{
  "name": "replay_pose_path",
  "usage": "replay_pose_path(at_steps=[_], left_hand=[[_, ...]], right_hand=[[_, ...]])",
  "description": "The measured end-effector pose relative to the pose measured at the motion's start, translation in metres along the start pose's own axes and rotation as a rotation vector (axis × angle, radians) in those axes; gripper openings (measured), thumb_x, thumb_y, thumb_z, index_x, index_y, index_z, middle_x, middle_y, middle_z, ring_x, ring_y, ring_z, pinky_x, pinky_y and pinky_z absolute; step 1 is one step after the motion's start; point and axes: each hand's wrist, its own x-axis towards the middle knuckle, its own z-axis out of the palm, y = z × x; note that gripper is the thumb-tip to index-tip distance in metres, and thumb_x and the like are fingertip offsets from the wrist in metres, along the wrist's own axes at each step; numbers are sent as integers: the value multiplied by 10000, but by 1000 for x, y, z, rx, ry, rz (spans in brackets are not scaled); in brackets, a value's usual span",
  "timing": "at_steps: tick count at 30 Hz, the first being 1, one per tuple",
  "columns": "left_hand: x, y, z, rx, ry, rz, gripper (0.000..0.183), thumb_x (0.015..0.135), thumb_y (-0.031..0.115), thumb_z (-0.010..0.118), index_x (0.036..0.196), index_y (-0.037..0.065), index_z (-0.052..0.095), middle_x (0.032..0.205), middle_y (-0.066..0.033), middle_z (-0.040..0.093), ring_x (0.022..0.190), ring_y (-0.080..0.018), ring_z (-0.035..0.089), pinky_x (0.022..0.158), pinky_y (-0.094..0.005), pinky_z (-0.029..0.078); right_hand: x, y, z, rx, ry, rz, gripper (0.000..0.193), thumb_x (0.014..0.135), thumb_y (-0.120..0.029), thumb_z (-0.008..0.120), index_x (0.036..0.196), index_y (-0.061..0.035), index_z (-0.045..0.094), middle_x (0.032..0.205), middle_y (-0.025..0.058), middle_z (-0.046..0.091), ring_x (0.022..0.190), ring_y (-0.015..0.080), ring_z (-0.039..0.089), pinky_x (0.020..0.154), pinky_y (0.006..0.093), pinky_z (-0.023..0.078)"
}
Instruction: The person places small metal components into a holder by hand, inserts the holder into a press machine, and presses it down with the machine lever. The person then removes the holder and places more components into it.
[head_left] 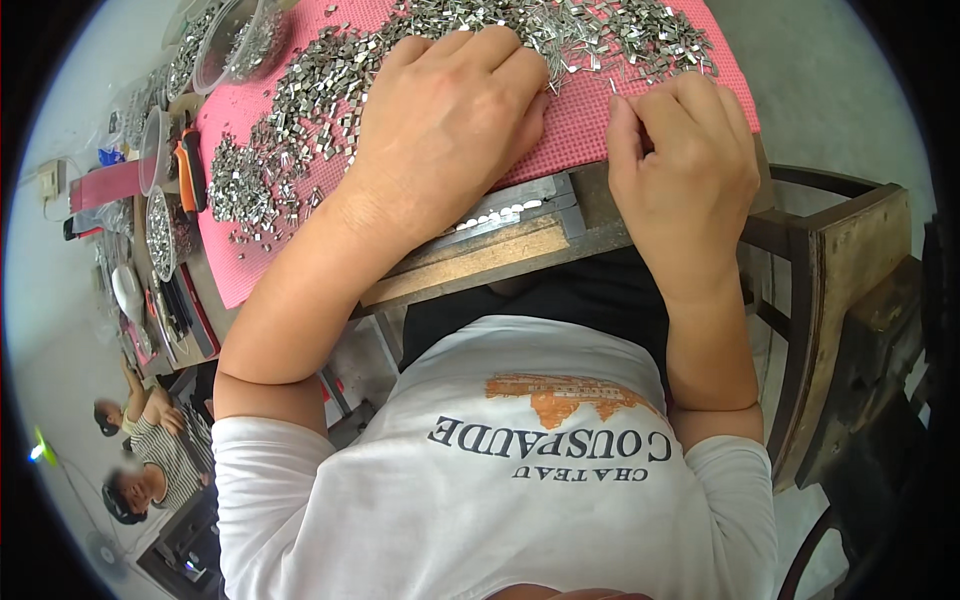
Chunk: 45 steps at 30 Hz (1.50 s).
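Note:
My left hand (450, 115) rests over a spread of small silver metal parts (320, 85), its fingers curled inward; whatever they hold is hidden beneath them. To the right, my right hand (690, 150) is closed in a pinch, with a thin metal pin (613, 87) showing at the thumb and fingertip. Both hands are over a pink textured mat (580, 130). Between them, at the table's near edge, a metal and wood strip (480, 252) carries a row of small white pieces (505, 214).
Clear plastic tubs (205, 55) of metal parts stand at the far left. Orange-and-black pliers (190, 170) lie beside the mat, near more tools and bags. A wooden chair (850, 230) is at the right. Two people (170, 460) sit at the lower left.

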Motion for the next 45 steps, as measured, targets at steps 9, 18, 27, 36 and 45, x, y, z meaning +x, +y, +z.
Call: replay_pose_path(at_steps=[9, 18, 27, 36, 45], left_hand=[[-43, 4, -26, -371, 10, -206, 66, 959, 83, 645, 974, 23, 620, 906, -133, 614, 851, -358, 609, 748, -425, 488], [-85, 27, -17, -609, 123, -377, 85, 901, 44, 683, 978, 76, 671, 923, -74, 640, 883, -304, 636, 762, -405, 460], [-82, 32, -8, -485, 183, -330, 100, 841, 5, 740, 931, 36, 708, 923, -86, 703, 839, -265, 675, 739, -346, 525], [-81, 33, 2, -441, 268, -318, 136, 791, 87, 783, 894, 108, 695, 871, -2, 653, 814, -229, 652, 722, -372, 448], [-82, 33, 0, -392, 250, -307, 156, 791, 103, 793, 911, 109, 692, 889, 2, 655, 840, -223, 656, 733, -370, 440]], right_hand=[[-1, 2, 2, 43, -42, 64, 122, 838, -107, 735, 811, -69, 623, 863, 84, 604, 853, 312, 622, 770, 446, 499], [-18, -22, -12, 723, -218, -2, 71, 936, 15, 641, 993, -19, 617, 992, 127, 627, 883, 317, 610, 821, 387, 493], [-30, -29, 0, 693, -206, -34, 79, 923, -36, 662, 992, -39, 625, 1015, 106, 638, 950, 325, 605, 860, 413, 480], [-29, -28, 1, 663, -196, -42, 115, 888, -33, 697, 982, -46, 633, 1010, 93, 638, 927, 319, 603, 845, 414, 477], [-25, -20, -3, 476, -137, -332, 329, 742, -31, 795, 1049, -84, 688, 1068, 65, 670, 978, 278, 640, 840, 391, 472]])
